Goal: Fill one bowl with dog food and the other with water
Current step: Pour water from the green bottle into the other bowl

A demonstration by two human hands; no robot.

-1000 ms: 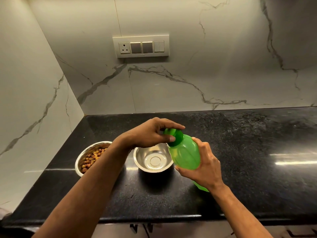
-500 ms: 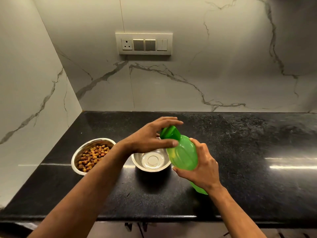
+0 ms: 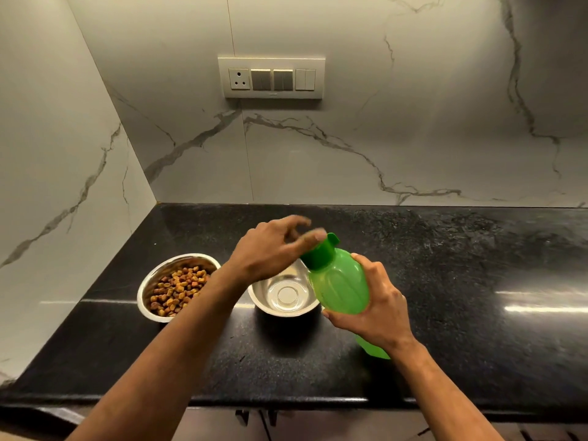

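A steel bowl [image 3: 143, 292] holding brown dog kibble [image 3: 178, 289] stands on the black counter [image 3: 461, 281] at the left. Just right of it is a second steel bowl [image 3: 286, 297] with nothing in it. My right hand [image 3: 377, 308] grips the body of a green plastic bottle [image 3: 340, 288], tilted with its dark green cap [image 3: 318, 254] up and to the left, above that bowl's right rim. A small flap of the cap sticks up. My left hand [image 3: 270, 248] hovers over the bowl, its blurred fingers loose and spread, the thumb tip right at the cap.
Marble walls close the counter at the back and left. A switch plate [image 3: 272, 77] with a socket is on the back wall. The counter's front edge runs just below my forearms. The right half of the counter shows only glare.
My left hand has let go of the cap and its fingers have spread. A flap on the cap now stands up. The bottle has stayed over the empty bowl.
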